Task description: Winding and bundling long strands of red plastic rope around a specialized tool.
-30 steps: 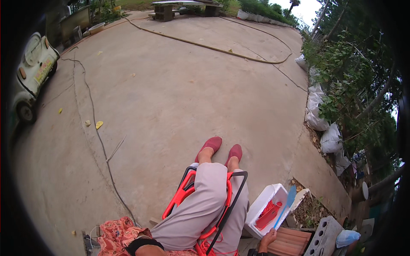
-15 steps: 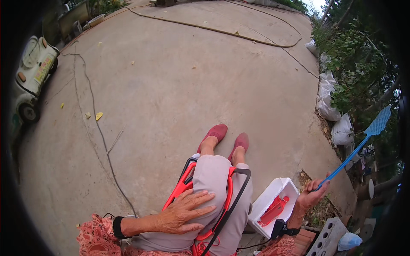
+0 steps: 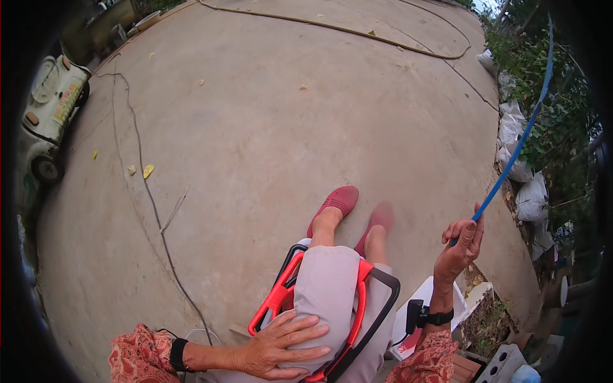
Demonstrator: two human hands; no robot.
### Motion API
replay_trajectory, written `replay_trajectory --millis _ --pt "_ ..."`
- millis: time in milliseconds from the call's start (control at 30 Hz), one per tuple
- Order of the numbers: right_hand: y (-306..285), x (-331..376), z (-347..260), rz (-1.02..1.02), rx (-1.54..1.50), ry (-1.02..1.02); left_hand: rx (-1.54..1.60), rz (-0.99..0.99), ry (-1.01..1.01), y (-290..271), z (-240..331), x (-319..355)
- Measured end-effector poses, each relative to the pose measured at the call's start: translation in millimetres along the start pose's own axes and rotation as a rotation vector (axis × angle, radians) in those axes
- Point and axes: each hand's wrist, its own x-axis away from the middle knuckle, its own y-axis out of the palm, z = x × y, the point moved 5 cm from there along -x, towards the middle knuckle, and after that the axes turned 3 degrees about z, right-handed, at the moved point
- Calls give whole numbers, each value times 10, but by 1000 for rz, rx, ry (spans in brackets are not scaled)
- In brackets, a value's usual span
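My right hand [image 3: 461, 247] is raised at the right, its fingers closed round the handle of a blue fly swatter [image 3: 504, 172]. The swatter points up and away, its head seen nearly edge-on. My left hand [image 3: 286, 348] rests flat on my left thigh, fingers spread, holding nothing. A red and black tubular frame [image 3: 362, 292] stands about my left knee. Below the right forearm sits a white foam box [image 3: 418, 295]; the arm hides part of it and most of the red thing inside.
At the left stands a white vehicle [image 3: 46, 132]. A dark cable [image 3: 142, 167] runs along the concrete ground, and a hose [image 3: 306, 22] curves across the far side. White sacks [image 3: 532, 198] and bushes line the right edge. A hollow block [image 3: 500, 364] lies at the lower right.
My right hand has risen and moved forward with the fly swatter, which has swung upright and turned edge-on. My left hand stays on the thigh. The view has shifted slightly.
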Motion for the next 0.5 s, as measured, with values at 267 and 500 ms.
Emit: replay_trajectory --millis 267,500 --pt "-2410 1682 444 401 464 451 -80 4 23 42 36 -36" --pt "-4244 3096 584 392 839 325 -147 65 60 104 81 -27"
